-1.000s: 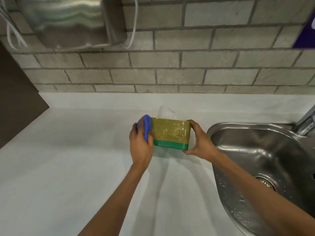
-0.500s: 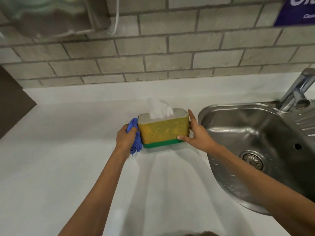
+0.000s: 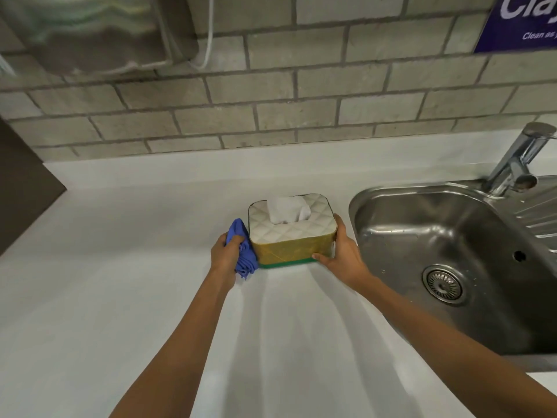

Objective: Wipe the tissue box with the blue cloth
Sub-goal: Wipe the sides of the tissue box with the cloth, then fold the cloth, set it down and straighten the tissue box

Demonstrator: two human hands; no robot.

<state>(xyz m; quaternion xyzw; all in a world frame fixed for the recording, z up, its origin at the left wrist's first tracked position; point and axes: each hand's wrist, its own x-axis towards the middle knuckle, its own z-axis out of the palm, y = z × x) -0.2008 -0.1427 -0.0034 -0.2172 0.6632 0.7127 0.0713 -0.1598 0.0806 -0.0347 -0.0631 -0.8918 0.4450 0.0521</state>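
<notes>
The tissue box [image 3: 289, 248] stands upright on the white counter [image 3: 120, 297], with yellow sides, a green base band and a white quilted lid. A white tissue [image 3: 287, 209] pokes out of the lid. My left hand [image 3: 225, 257] grips the bunched blue cloth [image 3: 242, 254] and presses it against the box's left end. My right hand [image 3: 343, 251] clasps the box's right end, thumb on the front lower corner.
A steel sink [image 3: 446, 267] lies right of the box, its tap [image 3: 518, 158] at the back right. A grey brick wall [image 3: 271, 95] backs the counter, with a metal dispenser [image 3: 90, 28] upper left and a purple sign [image 3: 524, 19] upper right. A dark panel [image 3: 21, 182] borders the left.
The box was tilted and lifted a second ago; it now rests flat on the counter, lid up. The cloth has gone from the upper left corner down the left end.
</notes>
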